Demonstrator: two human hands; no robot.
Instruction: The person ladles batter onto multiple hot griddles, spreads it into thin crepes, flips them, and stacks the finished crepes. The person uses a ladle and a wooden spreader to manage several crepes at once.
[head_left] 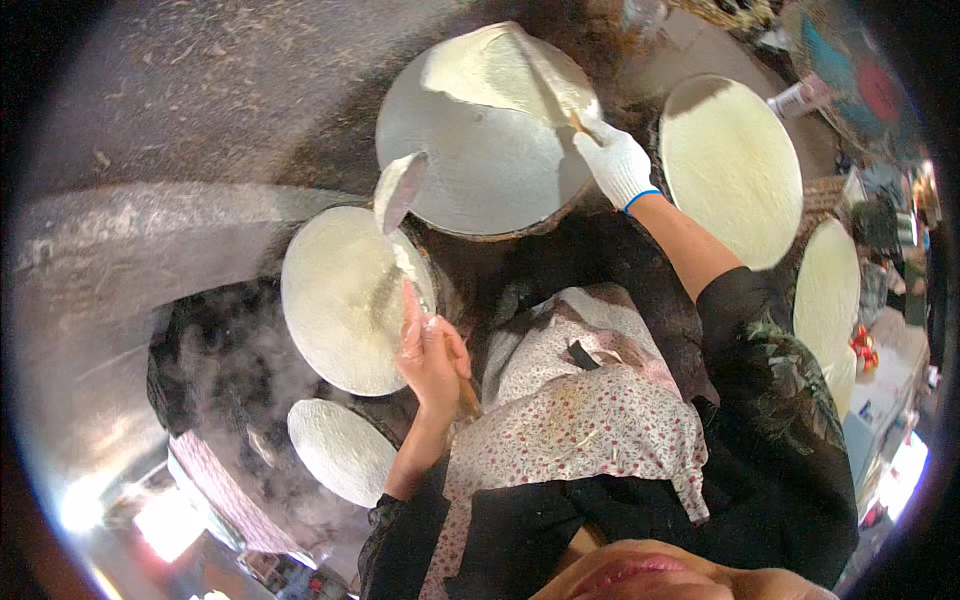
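Note:
A ladle (398, 195) with a batter-coated bowl and a long handle is held in my bare left hand (432, 352). My fingers wrap the handle, and the bowl sits between two round griddles. In a white glove, my right hand (613, 163) is closed on a batter spreader (545, 80), whose long flat blade lies across the far right of the large grey griddle (480, 175). Pale batter (470, 65) covers the far part of that griddle; its nearer part is bare metal. Below the ladle is a griddle covered by a thin pale sheet (335, 300).
More griddles carry pale round sheets: one at the right (732, 165), another farther right (828, 290), and one at the lower left (343, 450). Steam rises at the left. Bottles and other items crowd the right edge. A floral apron (590, 430) covers my front.

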